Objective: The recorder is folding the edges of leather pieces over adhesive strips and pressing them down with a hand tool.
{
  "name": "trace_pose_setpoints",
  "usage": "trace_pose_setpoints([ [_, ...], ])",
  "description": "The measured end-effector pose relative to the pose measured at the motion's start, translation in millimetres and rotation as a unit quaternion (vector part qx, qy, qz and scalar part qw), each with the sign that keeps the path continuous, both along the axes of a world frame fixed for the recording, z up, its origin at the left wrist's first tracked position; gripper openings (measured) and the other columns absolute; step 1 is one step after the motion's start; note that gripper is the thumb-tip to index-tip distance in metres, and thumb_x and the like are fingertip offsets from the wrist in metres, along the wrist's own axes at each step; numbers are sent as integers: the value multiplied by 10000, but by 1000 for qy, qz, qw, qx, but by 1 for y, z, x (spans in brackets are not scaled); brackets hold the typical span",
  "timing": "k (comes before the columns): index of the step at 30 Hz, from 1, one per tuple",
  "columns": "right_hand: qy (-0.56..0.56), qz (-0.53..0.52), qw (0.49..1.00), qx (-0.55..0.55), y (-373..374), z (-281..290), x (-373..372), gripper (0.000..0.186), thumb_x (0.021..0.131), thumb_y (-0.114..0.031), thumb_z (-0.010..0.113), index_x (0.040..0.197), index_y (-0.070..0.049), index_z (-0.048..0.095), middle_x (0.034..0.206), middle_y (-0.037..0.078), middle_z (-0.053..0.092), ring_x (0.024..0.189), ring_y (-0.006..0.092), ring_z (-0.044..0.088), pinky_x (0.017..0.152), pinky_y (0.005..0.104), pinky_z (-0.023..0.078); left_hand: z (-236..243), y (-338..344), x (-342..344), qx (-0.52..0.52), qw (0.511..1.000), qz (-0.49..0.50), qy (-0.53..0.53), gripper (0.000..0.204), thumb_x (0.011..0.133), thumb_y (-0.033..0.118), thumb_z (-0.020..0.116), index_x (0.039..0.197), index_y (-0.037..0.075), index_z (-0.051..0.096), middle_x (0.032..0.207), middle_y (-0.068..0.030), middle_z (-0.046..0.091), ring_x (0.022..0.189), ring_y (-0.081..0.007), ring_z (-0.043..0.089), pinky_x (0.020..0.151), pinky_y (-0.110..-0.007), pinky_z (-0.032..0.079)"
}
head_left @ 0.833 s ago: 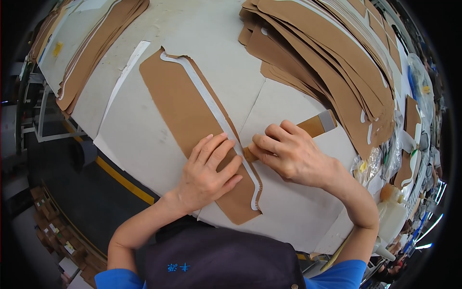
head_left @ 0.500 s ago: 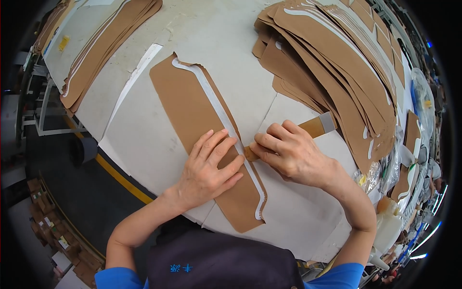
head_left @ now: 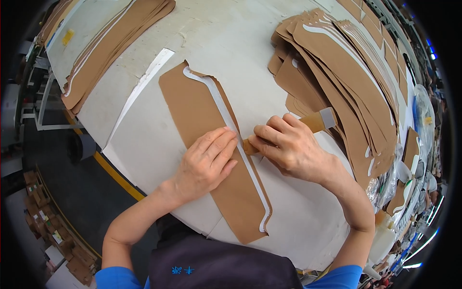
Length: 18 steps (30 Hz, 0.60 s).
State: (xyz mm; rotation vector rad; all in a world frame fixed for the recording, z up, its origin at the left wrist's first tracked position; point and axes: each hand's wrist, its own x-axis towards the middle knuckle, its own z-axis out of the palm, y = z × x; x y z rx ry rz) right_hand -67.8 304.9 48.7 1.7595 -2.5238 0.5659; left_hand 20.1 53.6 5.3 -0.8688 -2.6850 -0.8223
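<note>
A long brown panel (head_left: 192, 111) with a white strip (head_left: 222, 107) along its right side lies slantwise on the table before me. My left hand (head_left: 206, 156) rests flat on its middle, fingers outstretched and close together, the tips at the white strip. At the panel's right edge, my right hand (head_left: 288, 147) is closed round a flat amber-coloured tool (head_left: 315, 121). One end of that tool meets the panel's edge beside my left fingertips; its other end has a grey band and points up and right. Small notches show along the curved lower edge of the panel.
Many similar brown pieces with white strips form a fanned stack (head_left: 337, 72) at the right. Another stack (head_left: 115, 48) lies far left, near a loose white strip (head_left: 144, 84). A whitish plastic bottle (head_left: 382, 238) stands at the lower right, beyond the pale table (head_left: 298, 212).
The fingers of my left hand have drawn together and shifted slightly up along the strip. My right hand still holds the tool at the panel's edge. The whole view has shifted a little.
</note>
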Motion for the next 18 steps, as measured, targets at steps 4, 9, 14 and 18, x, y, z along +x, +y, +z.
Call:
trace_pose_setpoints([
  [4,1,-1,1000,6,-8,-3,-14,314,724,-102,748,1024,-14,713,1016,41,581,901,216,538,746,343,433,4,-3,-15,16,1000,9,-6,391,783,83,837,1137,-30,717,1340,-172,650,1299,-363,611,1060,-482,546],
  [9,-4,8,1000,23,-18,1,-30,350,723,-129,754,1053,-20,710,1027,37,583,903,214,539,755,345,432,-1,-16,-37,1,999,5,32,380,787,76,833,1130,-41,720,1324,-169,651,1260,-356,626,1021,-460,565],
  [14,-7,10,1000,26,-27,2,-41,348,734,-142,752,1061,-32,709,1046,33,582,917,216,542,772,343,434,-5,-25,-52,29,999,-3,26,393,784,115,851,1118,-42,714,1326,-167,646,1261,-377,617,1021,-475,561],
  [18,-12,9,999,37,-33,3,-47,325,755,-133,740,1064,-38,711,1067,27,585,932,212,546,783,344,434,1,-33,-63,28,999,24,36,441,775,155,869,1133,-45,706,1299,-169,657,1241,-367,621,1012,-464,560],
])
